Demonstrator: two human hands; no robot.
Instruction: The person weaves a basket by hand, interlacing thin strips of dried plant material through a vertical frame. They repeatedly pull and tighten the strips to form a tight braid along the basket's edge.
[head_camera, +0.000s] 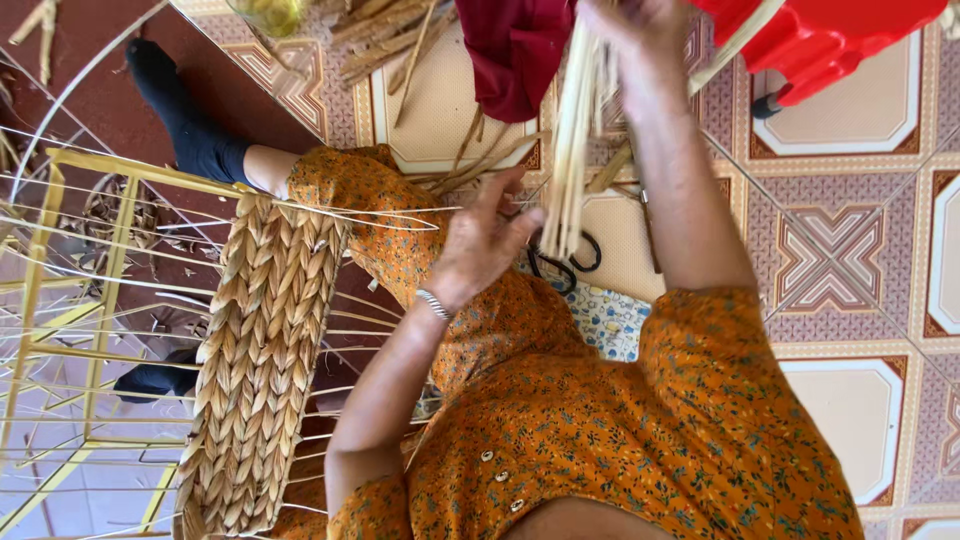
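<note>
My right hand (640, 35) is raised at the top of the head view, shut on a bundle of pale straw strands (572, 150) that hangs straight down. My left hand (485, 240), with a metal bracelet at the wrist, is lower and to the left; its fingers are apart and the thumb touches the bundle's lower end. Black-handled scissors (565, 265) lie just under the strand ends. A braided straw panel (260, 360) is woven onto a yellow wire frame (90, 300) at the left, beside my orange-clad knee.
More dried fibre strips (390, 40) lie on the patterned tiled floor (850, 250) at the top. A dark red cloth (515, 50) and a red plastic stool (820, 40) sit behind the bundle. My black-socked foot (180, 110) stretches to the upper left.
</note>
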